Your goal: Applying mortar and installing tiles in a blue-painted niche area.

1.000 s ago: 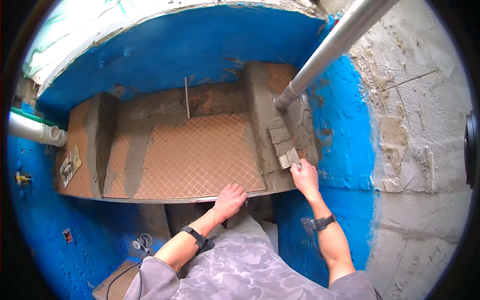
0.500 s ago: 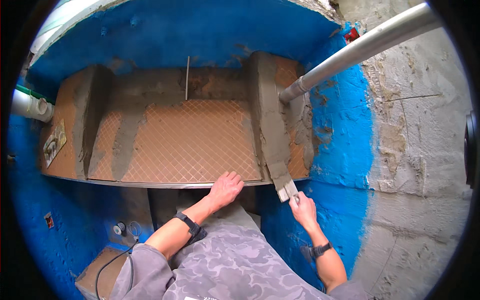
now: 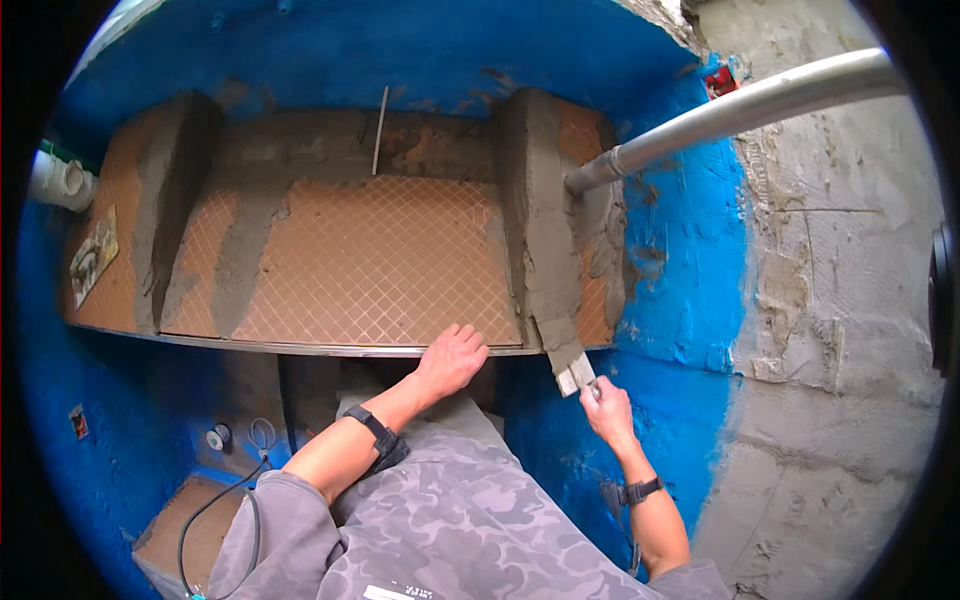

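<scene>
My right hand [image 3: 608, 410] is closed on the handle of a trowel [image 3: 574, 374], whose mortar-covered blade lies at the near end of the right-hand mortar ridge [image 3: 545, 240], by the ledge's metal edge. My left hand [image 3: 450, 360] rests on that front edge [image 3: 300, 349] with fingers apart and slightly bent. The ledge holds a brown grid-patterned tile panel [image 3: 360, 260] with grey mortar smeared across it, plus a second mortar ridge [image 3: 170, 220] on the left. A thin pale rod [image 3: 380, 130] stands at the back.
A steel pipe [image 3: 730, 115] slopes from the right ridge to upper right. A white pipe [image 3: 62, 183] and a flat plate [image 3: 95, 260] are at left. Blue-coated walls [image 3: 400, 50] and grey rendered wall [image 3: 830, 300] surround me. A cable [image 3: 215, 505] hangs by my left arm.
The trowel and my right hand have moved down the ridge toward the front edge. The view has shifted, so the ledge sits higher in the picture. My left hand stays on the edge.
</scene>
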The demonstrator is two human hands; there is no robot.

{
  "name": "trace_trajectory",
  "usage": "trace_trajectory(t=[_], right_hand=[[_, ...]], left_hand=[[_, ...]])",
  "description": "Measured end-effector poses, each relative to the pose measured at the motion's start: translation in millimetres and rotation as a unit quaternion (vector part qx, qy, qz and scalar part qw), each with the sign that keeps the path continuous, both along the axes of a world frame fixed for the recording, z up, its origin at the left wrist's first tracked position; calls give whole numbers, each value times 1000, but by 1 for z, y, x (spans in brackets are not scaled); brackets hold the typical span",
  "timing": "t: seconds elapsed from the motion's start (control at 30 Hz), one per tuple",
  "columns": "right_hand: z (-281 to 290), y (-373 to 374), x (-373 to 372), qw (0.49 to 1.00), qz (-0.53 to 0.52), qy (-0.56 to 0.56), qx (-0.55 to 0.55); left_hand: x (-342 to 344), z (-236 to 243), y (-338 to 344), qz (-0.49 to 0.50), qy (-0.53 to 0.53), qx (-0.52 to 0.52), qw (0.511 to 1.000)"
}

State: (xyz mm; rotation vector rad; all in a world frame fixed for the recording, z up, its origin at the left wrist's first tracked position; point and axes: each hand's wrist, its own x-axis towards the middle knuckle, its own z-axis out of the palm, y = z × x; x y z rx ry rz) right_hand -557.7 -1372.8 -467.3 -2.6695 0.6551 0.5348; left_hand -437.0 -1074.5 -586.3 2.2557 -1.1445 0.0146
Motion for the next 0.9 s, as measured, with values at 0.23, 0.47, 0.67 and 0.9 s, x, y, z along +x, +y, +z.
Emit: trace_trajectory(t=[0.23, 0.47, 0.67, 0.9], right_hand=[[84, 15, 7, 986, 83, 86, -116], [114, 83, 112, 860, 412, 65, -295], [103, 136, 177, 770, 511, 167, -343], [82, 158, 258, 686, 562, 166, -431]], left_hand=[[-2, -6, 6, 21, -27, -18, 999], [-9, -16, 6, 38, -25, -31, 998], [-11, -22, 5, 67, -38, -55, 996], [-13, -26, 9, 85, -48, -53, 994]])
